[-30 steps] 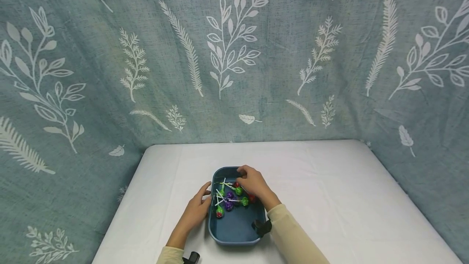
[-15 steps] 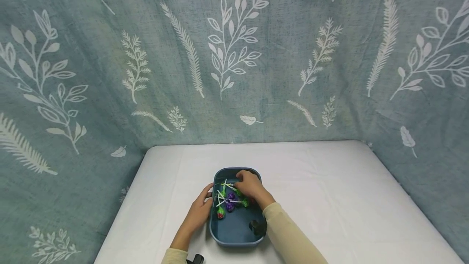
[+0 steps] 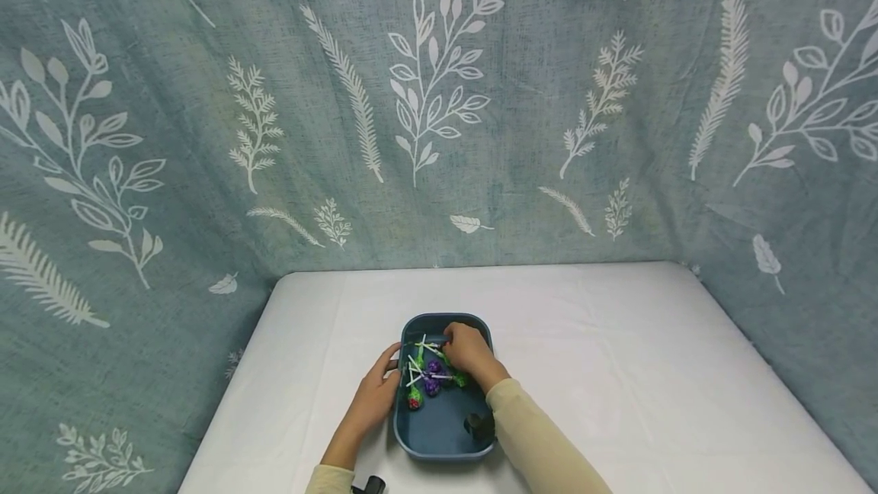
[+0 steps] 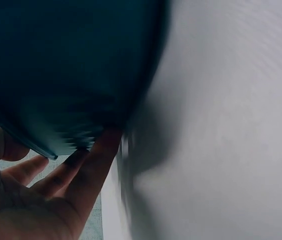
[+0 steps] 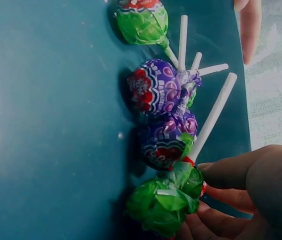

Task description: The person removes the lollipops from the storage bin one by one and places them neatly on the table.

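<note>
A dark blue tray holds several wrapped lollipops with white sticks. My left hand rests against the tray's left side. In the left wrist view its long fingers lie nearly straight along the outer wall. Inside the tray's far right part, my right hand curls downward among the candy. Seen from the right wrist, the thumb and fingers pinch at a green lollipop, with a bit of red wrapper between them. Purple lollipops lie beside it, and a green-and-red lollipop lies farther along.
The tray stands on a white-covered table. Behind and at both sides hangs a grey-green curtain with white leaf prints. Black wrist cameras sit at both cuffs; the right one hangs over the tray's near right part.
My right hand has gone from the tray's far right rim down into the tray, now covering the red lollipop seen there before. The left hand stays at the left side.
</note>
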